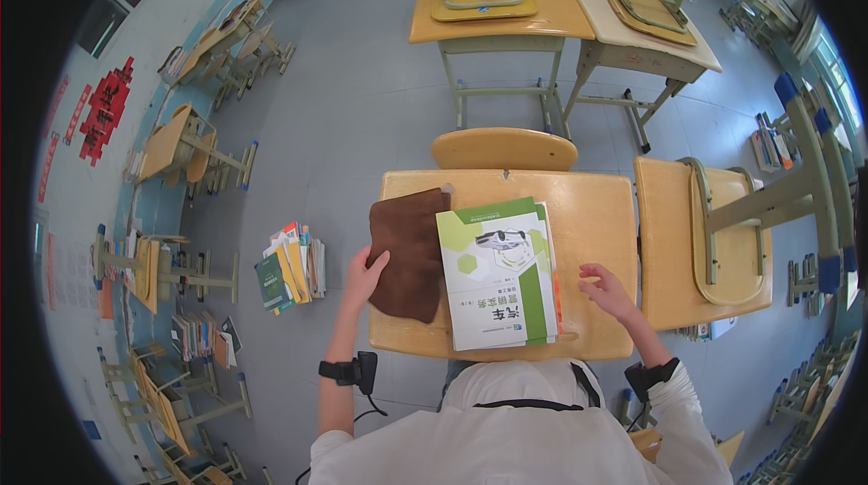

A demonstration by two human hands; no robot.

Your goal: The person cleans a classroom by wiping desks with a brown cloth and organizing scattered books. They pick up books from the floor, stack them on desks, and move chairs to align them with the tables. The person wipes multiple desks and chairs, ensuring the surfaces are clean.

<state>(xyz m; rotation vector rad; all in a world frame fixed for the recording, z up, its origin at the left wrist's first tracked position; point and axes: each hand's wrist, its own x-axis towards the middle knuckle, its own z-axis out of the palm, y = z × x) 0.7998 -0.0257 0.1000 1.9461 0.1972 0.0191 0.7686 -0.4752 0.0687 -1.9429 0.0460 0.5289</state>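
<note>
A wooden school desk [603, 214] stands before me. Over its left part lies a brown cloth [410, 258], its left side reaching past the desk edge. My left hand [368, 273] pinches the cloth's left edge between thumb and fingers. Beside the cloth, in the middle of the desktop, rests a stack of books; the top one is a green and white textbook [498, 275] with a car drawing and writing on its cover. To the right of the stack my right hand [605, 288] hovers over the desktop, fingers apart and holding nothing.
A chair back [504, 149] rises at the desk's far edge. Close on the right is another desk [661, 241] with an upturned chair [732, 234] on it. A pile of books [291, 268] sits on the floor to the left. More desks [502, 31] stand ahead.
</note>
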